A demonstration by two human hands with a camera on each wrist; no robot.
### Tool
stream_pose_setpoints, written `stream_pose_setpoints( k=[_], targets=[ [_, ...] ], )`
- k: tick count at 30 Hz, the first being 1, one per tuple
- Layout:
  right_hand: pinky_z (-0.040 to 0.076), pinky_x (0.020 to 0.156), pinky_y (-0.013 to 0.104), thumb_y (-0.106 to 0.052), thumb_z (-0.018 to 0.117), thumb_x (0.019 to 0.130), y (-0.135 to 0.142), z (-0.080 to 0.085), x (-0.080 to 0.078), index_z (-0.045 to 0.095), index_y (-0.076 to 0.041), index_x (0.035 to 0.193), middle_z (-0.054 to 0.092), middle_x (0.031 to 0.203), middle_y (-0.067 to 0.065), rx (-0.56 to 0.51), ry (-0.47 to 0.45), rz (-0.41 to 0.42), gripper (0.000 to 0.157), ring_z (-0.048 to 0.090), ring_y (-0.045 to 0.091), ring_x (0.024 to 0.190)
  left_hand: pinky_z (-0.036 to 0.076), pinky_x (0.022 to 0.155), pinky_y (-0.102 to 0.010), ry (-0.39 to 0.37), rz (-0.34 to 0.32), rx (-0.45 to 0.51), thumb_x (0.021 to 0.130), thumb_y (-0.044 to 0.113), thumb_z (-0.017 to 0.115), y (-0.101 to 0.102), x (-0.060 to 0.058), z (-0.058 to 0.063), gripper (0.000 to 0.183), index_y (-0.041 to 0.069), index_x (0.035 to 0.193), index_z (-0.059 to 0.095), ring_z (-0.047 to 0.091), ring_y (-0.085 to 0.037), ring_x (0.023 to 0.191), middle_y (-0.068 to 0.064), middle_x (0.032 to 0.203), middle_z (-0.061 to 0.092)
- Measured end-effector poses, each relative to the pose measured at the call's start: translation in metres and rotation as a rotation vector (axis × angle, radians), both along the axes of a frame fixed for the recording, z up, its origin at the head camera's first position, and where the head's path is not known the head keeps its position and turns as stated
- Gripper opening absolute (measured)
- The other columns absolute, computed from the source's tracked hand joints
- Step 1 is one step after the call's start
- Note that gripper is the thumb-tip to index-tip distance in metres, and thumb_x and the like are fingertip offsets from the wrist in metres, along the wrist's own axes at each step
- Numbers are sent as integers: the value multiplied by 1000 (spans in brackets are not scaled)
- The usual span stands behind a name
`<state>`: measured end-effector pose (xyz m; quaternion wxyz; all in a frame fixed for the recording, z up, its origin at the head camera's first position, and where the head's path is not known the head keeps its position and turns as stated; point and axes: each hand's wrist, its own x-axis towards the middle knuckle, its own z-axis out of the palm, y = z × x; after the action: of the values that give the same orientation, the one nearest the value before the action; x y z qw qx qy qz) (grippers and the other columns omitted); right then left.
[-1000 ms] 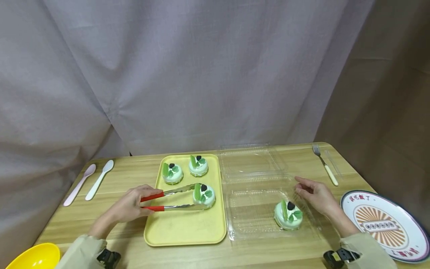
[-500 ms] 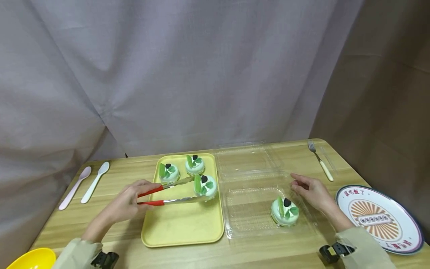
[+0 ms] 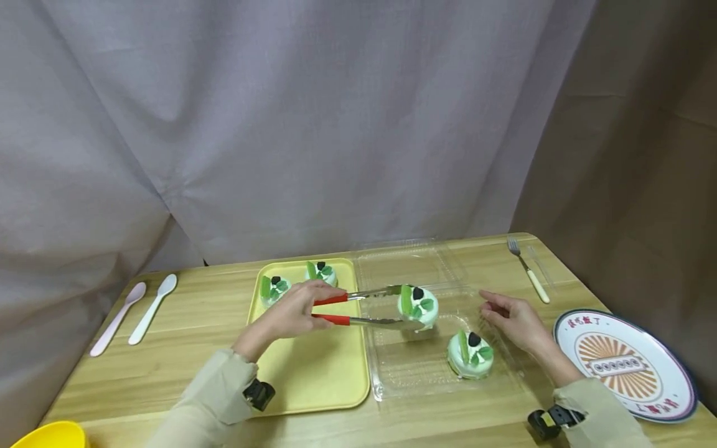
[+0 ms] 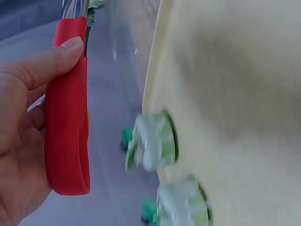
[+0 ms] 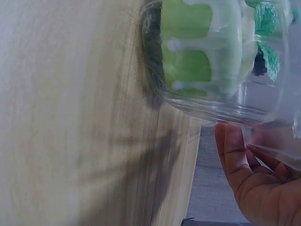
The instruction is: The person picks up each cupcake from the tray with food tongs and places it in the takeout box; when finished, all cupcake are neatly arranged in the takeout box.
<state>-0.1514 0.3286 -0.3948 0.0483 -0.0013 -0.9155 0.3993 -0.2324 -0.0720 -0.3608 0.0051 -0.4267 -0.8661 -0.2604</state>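
My left hand (image 3: pixel 299 309) grips red-handled metal tongs (image 3: pixel 366 294); the thumb presses the red handle in the left wrist view. Between the tong tips is a small green-and-white cake (image 3: pixel 421 309) with a dark berry and green leaves, raised over the left part of a clear plastic box (image 3: pixel 392 367). Another such cake (image 3: pixel 470 358) sits inside the box at its right. At the box's right edge, my right hand (image 3: pixel 512 317) pinches the rim between thumb and fingers. Two more cakes, a left one (image 3: pixel 273 290) and a right one (image 3: pixel 322 274), stand on the yellow tray (image 3: pixel 330 392), partly behind my left hand.
The box's clear lid (image 3: pixel 409 264) lies opened toward the curtain. A pink spoon (image 3: pixel 117 318) and a white spoon (image 3: pixel 151 311) lie at left, a yellow bowl (image 3: pixel 53 435) front left. At right are a fork (image 3: pixel 529 270) and a patterned oval plate (image 3: pixel 672 373).
My left hand has lifted the cake with the tongs from the tray and carried it right, over the clear box. My right hand stays at the box's right edge.
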Motion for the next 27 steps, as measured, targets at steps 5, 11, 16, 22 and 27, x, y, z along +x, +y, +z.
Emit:
stream_pose_setpoints(
  k=[5,11,16,22,27],
  targets=[
    [50,63,15,3,56,93,-1,-1,-1,45,19,133,66,104,29,1,2,2,44,51,-11,74,48,100,-45,20,-42,-29,76,9,80,26,-4,-6,54,4,127,64,63,-29,114,-12,121,69],
    [49,62,15,2,57,93,0,-2,-2,46,19,132,66,103,29,16,7,-6,44,51,-11,72,48,97,-40,15,-43,-68,75,10,82,41,-7,-9,53,6,125,67,64,-25,112,-9,120,71],
    [49,62,14,2,58,93,2,-2,-3,45,20,132,66,103,29,18,14,2,45,50,-12,73,49,97,-41,0,-33,-81,73,9,82,47,-7,-6,53,7,124,67,65,-26,111,-8,122,70],
    [49,63,14,2,58,93,2,-1,-3,45,20,132,66,103,30,23,12,4,45,50,-13,74,51,96,-40,21,-27,-94,71,5,81,54,-5,-2,52,6,121,69,67,-25,108,-7,118,72],
    [50,63,14,3,57,93,1,-1,-3,44,20,133,65,104,30,10,4,5,45,52,-11,73,53,94,-40,25,-15,-102,70,2,80,57,-3,-1,50,7,119,70,68,-26,108,-8,117,72]
  ],
)
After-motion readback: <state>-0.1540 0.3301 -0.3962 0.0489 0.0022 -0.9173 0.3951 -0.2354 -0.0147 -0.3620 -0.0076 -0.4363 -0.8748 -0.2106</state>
